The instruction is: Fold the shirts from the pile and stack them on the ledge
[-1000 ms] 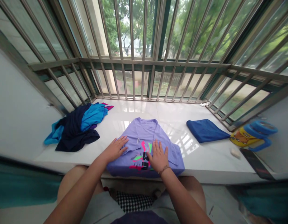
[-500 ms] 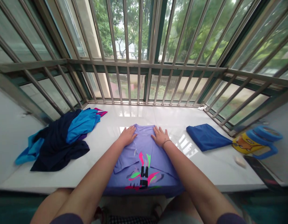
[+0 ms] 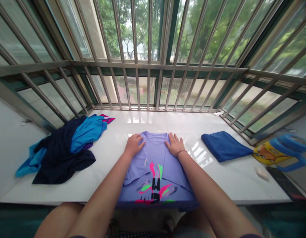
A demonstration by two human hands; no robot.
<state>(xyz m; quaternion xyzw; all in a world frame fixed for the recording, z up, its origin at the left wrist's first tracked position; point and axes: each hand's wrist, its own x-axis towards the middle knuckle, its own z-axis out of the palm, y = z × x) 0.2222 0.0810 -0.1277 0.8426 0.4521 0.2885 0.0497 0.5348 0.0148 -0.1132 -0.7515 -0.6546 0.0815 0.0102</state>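
The purple shirt (image 3: 156, 155) lies print side up at the near middle of the white ledge (image 3: 190, 122), its bottom end hanging over the edge; a snag there could drag it off. Its sleeves lie inward on the front and might wrinkle under an uneven pull. Farther up, beside the collar, the left hand (image 3: 134, 144) rests with fingers slightly bent; whether they pinch cloth, I cannot tell. The right hand (image 3: 175, 145) presses flat, fingers spread, gripping nothing.

Metal bars (image 3: 150, 39) cross the windows (image 3: 190, 33), whose daylight reflects off a glossy white ledge (image 3: 157, 120) between pale walls (image 3: 6, 125).
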